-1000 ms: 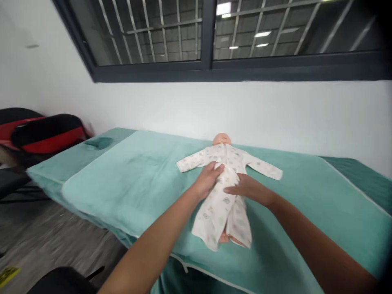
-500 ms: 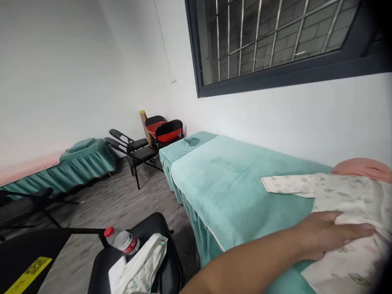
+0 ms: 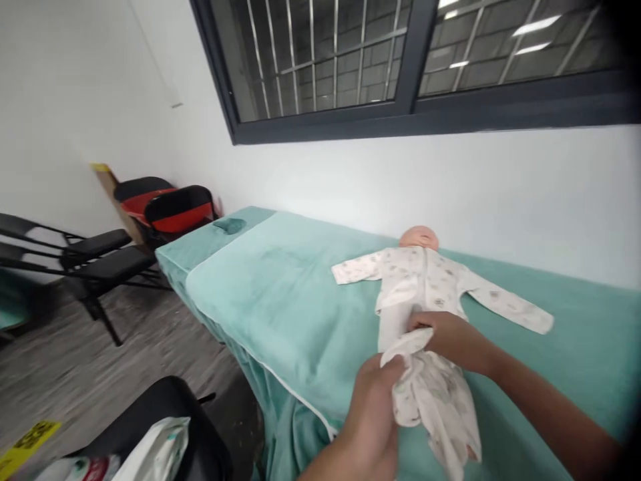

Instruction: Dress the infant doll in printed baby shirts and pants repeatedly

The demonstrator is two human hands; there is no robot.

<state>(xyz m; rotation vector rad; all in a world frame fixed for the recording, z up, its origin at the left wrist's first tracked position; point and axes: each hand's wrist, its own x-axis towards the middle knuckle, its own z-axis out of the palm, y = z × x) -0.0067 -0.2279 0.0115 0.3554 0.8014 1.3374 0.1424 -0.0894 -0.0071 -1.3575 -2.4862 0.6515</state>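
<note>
A baby doll [image 3: 419,238] lies on the teal bed [image 3: 300,287] with its head toward the wall. Its long-sleeved white top [image 3: 435,280] has a small leaf print, and both sleeves spread out sideways. Bunched white printed baby pants [image 3: 441,401] lie at the doll's lower end. My left hand [image 3: 373,404] is closed on the left edge of the pants, thumb on top. Closed on their upper edge, close below the top's hem, is my right hand [image 3: 448,339]; its fingertips are partly hidden. The doll's legs are largely covered by cloth and hands.
A black chair [image 3: 195,414] at lower left carries a white packet [image 3: 155,447] and a partly visible red-labelled jar [image 3: 97,467]. Folding chairs [image 3: 107,260] and a red basin [image 3: 183,219] stand in the far corner. A barred window [image 3: 320,60] is above the bed.
My view has swung right, bringing the whole doll into sight. Both hands now hold the pants; earlier only one hand showed, over the printed cloth.
</note>
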